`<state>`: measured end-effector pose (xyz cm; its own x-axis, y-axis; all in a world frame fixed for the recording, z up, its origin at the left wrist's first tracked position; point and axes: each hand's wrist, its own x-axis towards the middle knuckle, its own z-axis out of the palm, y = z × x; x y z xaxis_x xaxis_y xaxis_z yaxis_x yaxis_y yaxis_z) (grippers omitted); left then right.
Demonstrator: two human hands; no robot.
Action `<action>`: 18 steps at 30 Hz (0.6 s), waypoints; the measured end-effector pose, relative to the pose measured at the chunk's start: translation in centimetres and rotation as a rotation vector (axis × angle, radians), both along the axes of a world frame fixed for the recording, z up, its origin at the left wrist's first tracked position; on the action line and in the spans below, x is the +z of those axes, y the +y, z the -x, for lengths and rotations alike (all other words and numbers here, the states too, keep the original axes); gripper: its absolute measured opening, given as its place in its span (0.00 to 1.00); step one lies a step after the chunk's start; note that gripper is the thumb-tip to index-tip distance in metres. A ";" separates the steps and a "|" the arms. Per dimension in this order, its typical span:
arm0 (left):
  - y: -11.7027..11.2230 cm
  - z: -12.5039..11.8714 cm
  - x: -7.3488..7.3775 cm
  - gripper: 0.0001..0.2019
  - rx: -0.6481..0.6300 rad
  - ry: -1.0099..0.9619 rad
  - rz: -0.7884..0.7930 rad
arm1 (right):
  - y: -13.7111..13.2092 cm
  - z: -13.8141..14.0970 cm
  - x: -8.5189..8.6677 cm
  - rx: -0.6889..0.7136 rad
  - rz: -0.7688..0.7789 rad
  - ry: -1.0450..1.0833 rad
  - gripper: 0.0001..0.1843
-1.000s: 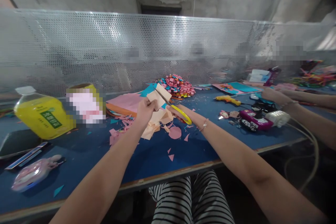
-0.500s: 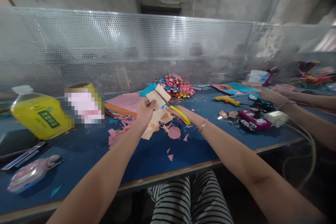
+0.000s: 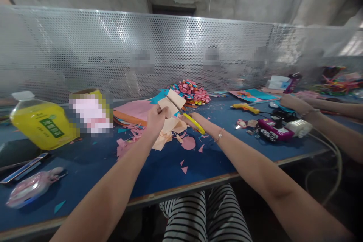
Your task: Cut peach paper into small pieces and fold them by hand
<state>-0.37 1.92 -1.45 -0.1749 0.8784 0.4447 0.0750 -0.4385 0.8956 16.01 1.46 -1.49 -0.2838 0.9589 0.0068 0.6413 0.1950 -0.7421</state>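
Above the blue table (image 3: 159, 170), the peach paper (image 3: 171, 105) is being pinched by the left hand (image 3: 157, 116), while the right hand (image 3: 187, 118), clamped on yellow-handled scissors (image 3: 195, 123), is slicing into it. Holding the peach paper taut and turning it into the blades should be keeping the cut clean.

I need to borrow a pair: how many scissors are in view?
1. The yellow-handled scissors are in the right hand, blades at the peach paper piece held by the left hand. Others may hide among the paper scraps.
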 end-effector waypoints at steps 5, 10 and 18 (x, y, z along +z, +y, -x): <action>0.2 0.1 -0.2 0.12 0.021 0.008 -0.008 | 1.2 0.2 -0.9 -0.060 0.036 0.032 0.15; -0.1 0.0 0.0 0.11 0.040 0.028 -0.006 | 0.7 -0.1 -0.6 -0.009 0.081 0.063 0.19; -0.5 -0.3 0.1 0.07 0.023 0.126 -0.001 | -0.1 -0.4 0.1 0.069 0.111 0.111 0.28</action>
<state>-0.12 1.42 -1.32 -0.1374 0.8743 0.4656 0.1969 -0.4366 0.8779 16.40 1.34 -1.41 -0.3526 0.9336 -0.0631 0.5417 0.1486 -0.8273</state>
